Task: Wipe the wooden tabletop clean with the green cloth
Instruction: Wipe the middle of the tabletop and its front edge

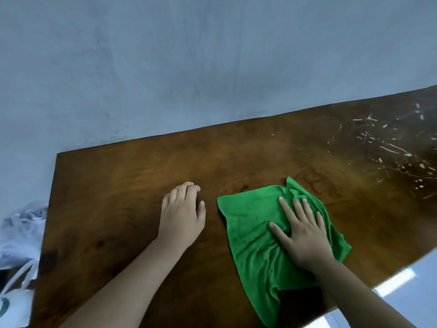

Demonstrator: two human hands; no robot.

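Note:
The green cloth (255, 233) lies spread and rumpled on the wooden tabletop (118, 197), right of centre. My right hand (303, 233) presses flat on the cloth with its fingers straight and spread. My left hand (183, 211) rests palm down on the bare wood just left of the cloth, fingers relaxed and holding nothing. White streaks and specks (392, 143) mark the tabletop at the far right.
A pale blue-grey wall (189, 67) runs along the table's far edge. White plastic bags (19, 233) sit off the table's left end. A light floor (402, 292) shows beyond the near right edge.

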